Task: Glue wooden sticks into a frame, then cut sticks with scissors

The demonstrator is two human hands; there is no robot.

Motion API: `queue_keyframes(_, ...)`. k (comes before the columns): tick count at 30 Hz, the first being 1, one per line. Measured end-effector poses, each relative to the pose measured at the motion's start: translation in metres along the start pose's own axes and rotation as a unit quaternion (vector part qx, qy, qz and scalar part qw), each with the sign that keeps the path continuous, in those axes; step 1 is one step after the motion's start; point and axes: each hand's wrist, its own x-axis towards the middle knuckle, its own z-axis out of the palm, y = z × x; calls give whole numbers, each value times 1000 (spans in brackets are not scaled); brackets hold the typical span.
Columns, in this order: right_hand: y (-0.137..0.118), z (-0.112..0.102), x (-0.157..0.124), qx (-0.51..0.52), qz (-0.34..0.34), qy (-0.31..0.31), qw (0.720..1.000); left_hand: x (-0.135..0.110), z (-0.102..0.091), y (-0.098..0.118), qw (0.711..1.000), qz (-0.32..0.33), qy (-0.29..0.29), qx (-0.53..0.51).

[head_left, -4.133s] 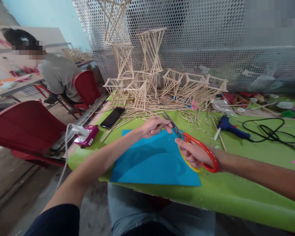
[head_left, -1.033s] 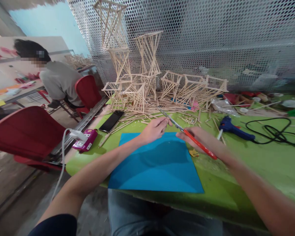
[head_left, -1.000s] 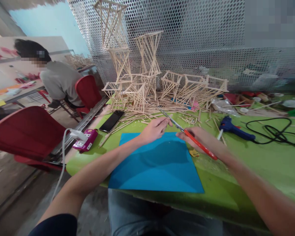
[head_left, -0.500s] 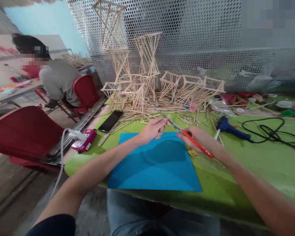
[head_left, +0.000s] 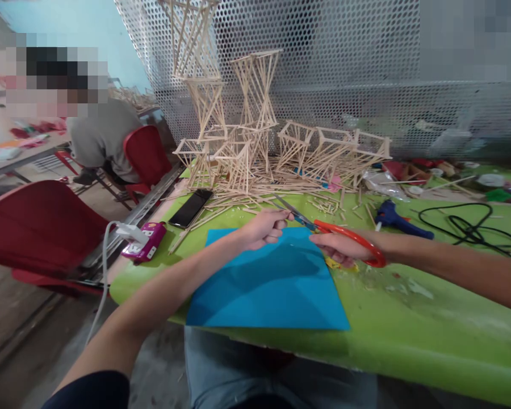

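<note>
My right hand (head_left: pixel 338 248) grips red-handled scissors (head_left: pixel 344 237), blades pointing left toward my left hand (head_left: pixel 266 227). My left hand is pinched on a thin wooden stick, too small to see clearly, right at the scissor blades (head_left: pixel 296 214). Both hands hover above the far edge of a blue paper sheet (head_left: pixel 268 284) lying on the green table (head_left: pixel 430 301). A small yellow piece (head_left: pixel 336 264) lies under my right hand.
Stick-frame towers (head_left: pixel 238 113) and loose sticks crowd the back. A blue glue gun (head_left: pixel 398 221) with black cable (head_left: pixel 472 227) lies right. A phone (head_left: pixel 191 207) and pink power strip (head_left: pixel 147 241) sit left. Red chairs (head_left: pixel 38 227) and a seated person (head_left: pixel 102 139) are left.
The scissors have turned from edge-on to flatter, showing the red loop handle. My right forearm has swung lower and more to the right. My left hand has stayed at the blades.
</note>
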Motion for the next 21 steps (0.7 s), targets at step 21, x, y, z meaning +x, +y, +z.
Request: queue_keyframes(21, 13, 21, -17, -85, -31, 88, 992, -1, -1, 4, 997, -61, -42, -6)
